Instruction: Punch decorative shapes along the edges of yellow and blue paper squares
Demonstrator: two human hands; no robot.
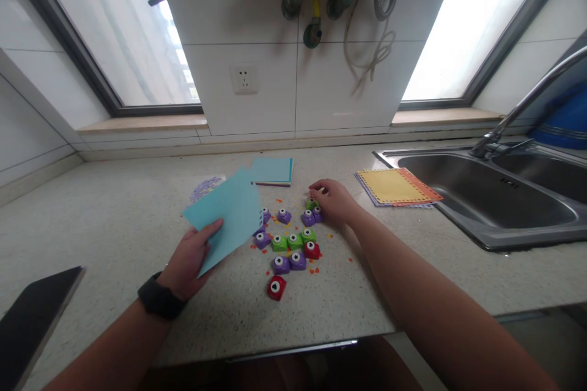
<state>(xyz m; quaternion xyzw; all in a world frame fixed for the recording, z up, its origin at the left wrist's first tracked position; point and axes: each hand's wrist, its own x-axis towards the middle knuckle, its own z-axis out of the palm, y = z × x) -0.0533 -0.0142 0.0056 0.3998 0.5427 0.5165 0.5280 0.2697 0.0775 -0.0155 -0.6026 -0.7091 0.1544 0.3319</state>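
Note:
My left hand [190, 259], with a black band on the wrist, holds a light blue paper sheet [232, 214] tilted above the counter, thumb on top. My right hand [334, 200] is at the far right of a group of small craft punches, its fingers bent beside a green punch [312, 203]; whether they hold anything is hidden. Purple punches [298, 261], green punches [294, 241] and a red punch [312, 250] stand close together in the middle. Nearest the front edge is another red punch [276, 287]. Small orange and yellow paper bits lie around them.
Behind the punches lies a blue paper stack [273, 171]. Yellow and orange patterned sheets [394, 187] rest beside the steel sink [488, 195]. Purple bits [206, 188] are partly behind the held sheet. A black flat object [34, 317] is at the left.

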